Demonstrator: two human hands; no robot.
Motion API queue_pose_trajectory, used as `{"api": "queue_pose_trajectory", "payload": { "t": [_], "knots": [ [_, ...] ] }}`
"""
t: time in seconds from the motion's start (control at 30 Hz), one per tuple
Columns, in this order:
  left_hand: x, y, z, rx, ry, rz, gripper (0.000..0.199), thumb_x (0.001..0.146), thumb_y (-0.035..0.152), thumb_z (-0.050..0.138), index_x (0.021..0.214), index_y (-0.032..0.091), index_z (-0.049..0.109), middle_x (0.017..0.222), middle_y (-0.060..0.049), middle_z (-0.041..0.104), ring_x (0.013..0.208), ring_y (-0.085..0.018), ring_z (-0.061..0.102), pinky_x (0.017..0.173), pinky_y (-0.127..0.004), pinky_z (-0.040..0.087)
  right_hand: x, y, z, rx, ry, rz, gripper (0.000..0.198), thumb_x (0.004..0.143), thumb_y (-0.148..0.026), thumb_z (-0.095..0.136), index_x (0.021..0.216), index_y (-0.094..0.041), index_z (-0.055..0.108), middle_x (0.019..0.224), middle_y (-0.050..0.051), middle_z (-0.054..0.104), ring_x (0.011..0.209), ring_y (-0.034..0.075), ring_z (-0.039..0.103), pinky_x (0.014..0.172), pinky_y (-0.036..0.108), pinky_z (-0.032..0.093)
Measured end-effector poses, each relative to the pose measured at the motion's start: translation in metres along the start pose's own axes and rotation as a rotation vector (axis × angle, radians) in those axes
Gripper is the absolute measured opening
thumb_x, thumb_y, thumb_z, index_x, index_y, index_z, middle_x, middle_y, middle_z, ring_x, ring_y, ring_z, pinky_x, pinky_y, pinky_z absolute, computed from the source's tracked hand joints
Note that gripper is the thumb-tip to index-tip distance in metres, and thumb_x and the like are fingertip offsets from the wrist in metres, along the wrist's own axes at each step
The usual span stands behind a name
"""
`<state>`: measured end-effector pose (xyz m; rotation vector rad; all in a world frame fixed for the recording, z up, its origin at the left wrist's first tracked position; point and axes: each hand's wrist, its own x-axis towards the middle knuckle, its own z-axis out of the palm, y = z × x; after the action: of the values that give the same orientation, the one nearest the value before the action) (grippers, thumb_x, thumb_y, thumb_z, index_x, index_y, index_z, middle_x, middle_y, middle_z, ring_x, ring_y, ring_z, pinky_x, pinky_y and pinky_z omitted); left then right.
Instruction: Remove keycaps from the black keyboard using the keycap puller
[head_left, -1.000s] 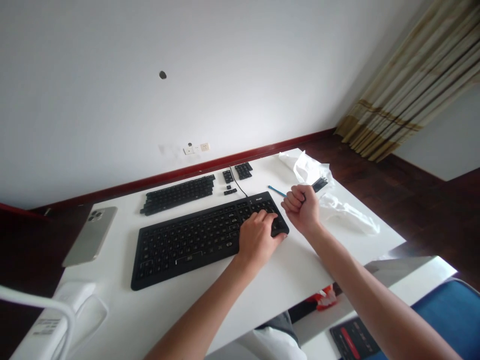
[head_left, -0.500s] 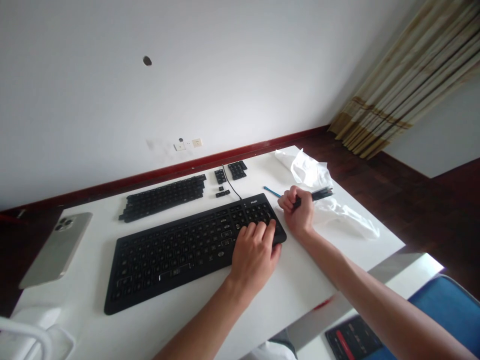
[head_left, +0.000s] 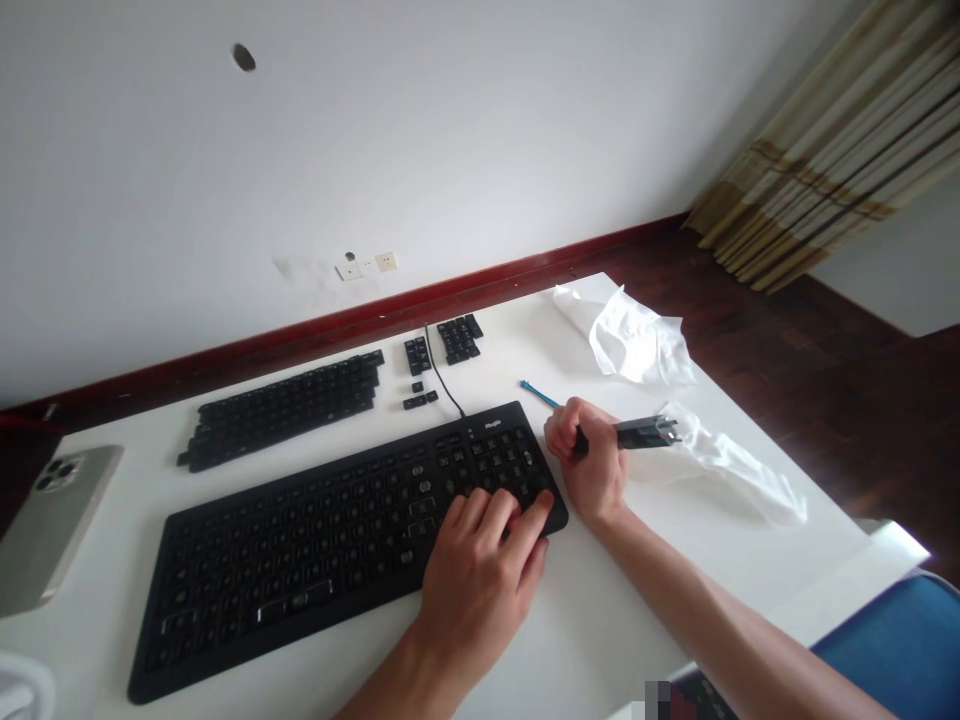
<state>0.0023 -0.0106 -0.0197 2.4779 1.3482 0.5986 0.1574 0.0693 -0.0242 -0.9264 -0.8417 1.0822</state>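
A black keyboard (head_left: 300,545) lies across the white table, its keycaps removed and the bare switch bed showing. My left hand (head_left: 480,570) rests over its right part, index finger stretched onto the lower number pad and thumb by the front edge; it holds nothing. Just right of the keyboard, my right hand (head_left: 592,450) is closed in a fist around a black tool (head_left: 646,432). The tool's grey-tipped end points right, and its exact kind is unclear. A thin blue stick (head_left: 538,393) lies behind the right hand. Removed keycaps (head_left: 289,410) are laid out in groups behind the keyboard.
Crumpled white wrapping (head_left: 634,340) lies at the back right, with another white piece (head_left: 739,465) nearer. A phone (head_left: 56,530) lies face down at the left. The keyboard cable (head_left: 442,375) runs back between keycap groups. A blue seat (head_left: 900,650) stands lower right.
The camera view has shifted, so the table things appear farther left. The tool in my right hand shows more of its length. My left hand stays on the number pad side.
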Motion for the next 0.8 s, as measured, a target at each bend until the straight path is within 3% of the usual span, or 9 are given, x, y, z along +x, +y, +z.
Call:
{"api": "queue_pose_trajectory", "payload": {
  "t": [0.8],
  "knots": [
    [0.0049, 0.0052, -0.0005, 0.019, 0.042, -0.023, 0.038, 0.099, 0.026, 0.065, 0.136, 0.027, 0.061, 0.091, -0.003, 0.060, 0.085, -0.025, 0.055, 0.073, -0.045, 0.042, 0.0058, -0.0002, 0.0048, -0.024, 0.054, 0.035, 0.040, 0.096, -0.033, 0.055, 0.059, -0.022, 0.044, 0.054, -0.003, 0.030, 0.051, 0.013, 0.028, 0.049, 0.033, 0.018]
  ]
}}
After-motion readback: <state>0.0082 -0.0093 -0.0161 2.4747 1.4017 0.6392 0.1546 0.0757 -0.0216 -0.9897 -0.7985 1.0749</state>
